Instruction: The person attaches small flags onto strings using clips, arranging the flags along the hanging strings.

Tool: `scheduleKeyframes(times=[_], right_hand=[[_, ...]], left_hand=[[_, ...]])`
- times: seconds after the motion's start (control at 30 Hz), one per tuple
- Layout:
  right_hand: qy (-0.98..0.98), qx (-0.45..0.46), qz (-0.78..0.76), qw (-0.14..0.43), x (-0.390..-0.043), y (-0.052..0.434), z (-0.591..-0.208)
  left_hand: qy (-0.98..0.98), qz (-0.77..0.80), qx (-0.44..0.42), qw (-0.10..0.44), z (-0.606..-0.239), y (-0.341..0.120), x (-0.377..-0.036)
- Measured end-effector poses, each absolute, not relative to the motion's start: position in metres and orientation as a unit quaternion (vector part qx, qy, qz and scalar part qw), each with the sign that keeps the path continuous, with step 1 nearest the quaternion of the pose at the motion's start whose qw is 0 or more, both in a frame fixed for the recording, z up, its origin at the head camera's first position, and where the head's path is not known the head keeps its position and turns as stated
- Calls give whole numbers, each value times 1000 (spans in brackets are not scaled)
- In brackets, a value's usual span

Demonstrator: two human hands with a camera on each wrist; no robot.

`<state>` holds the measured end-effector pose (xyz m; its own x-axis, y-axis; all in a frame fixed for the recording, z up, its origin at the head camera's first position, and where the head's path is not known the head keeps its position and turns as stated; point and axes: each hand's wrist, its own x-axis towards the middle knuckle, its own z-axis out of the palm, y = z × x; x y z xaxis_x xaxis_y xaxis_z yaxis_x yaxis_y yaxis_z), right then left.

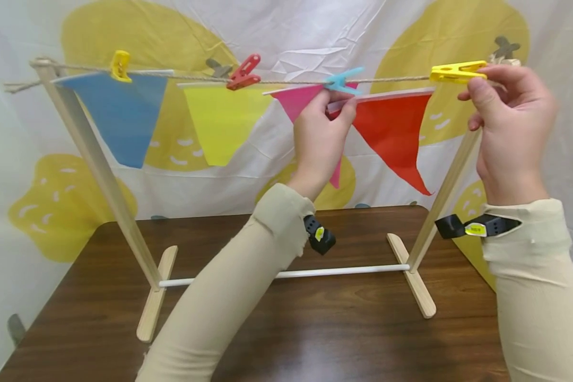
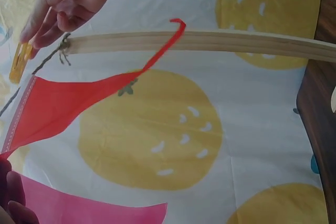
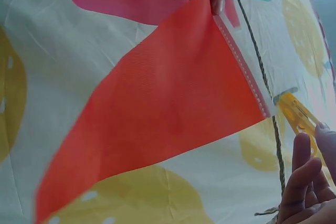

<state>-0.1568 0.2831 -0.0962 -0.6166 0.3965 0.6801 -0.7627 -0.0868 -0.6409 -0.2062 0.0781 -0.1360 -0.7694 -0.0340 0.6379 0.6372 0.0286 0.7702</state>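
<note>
A red pennant (image 1: 391,122) with a white stitched top edge hangs from my left hand (image 1: 322,138), which pinches its left top corner just below the rope. That hand is right beside a light-blue clothespin (image 1: 344,81) clipped over the pink pennant (image 1: 296,101). In my right hand (image 1: 518,116) a yellow clothespin (image 1: 456,71) is pinched between thumb and fingers, its nose pointing left at the rope (image 1: 391,79). The right wrist view shows the yellow clothespin (image 3: 296,111) close to the red pennant's free top corner.
Further left, a blue pennant (image 1: 119,116) hangs under another yellow clothespin (image 1: 121,66), and a yellow pennant (image 1: 224,122) under a red clothespin (image 1: 244,72). Wooden posts (image 1: 97,170) with a white crossbar (image 1: 344,271) stand on the brown table (image 1: 315,323). A patterned cloth (image 1: 248,185) hangs behind.
</note>
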Motion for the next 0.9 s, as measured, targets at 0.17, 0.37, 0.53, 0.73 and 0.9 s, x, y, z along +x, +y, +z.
scheduleKeyframes(times=[0.17, 0.37, 0.53, 0.73, 0.9], right_hand=[[-551, 164, 716, 395, -158, 282, -91], [-560, 159, 707, 403, -161, 278, -90], [-587, 153, 682, 409, -164, 275, -89], [-593, 168, 669, 416, -165, 275, -85], [-604, 184, 652, 419, -165, 277, -84]], left_hand=[[-684, -644, -210, 271, -134, 83, -208], [-698, -632, -187, 280, -132, 86, -211], [-699, -632, -177, 283, -130, 86, -213], [-709, -626, -174, 275, -128, 85, -214], [-697, -634, -191, 276, -126, 86, -216]])
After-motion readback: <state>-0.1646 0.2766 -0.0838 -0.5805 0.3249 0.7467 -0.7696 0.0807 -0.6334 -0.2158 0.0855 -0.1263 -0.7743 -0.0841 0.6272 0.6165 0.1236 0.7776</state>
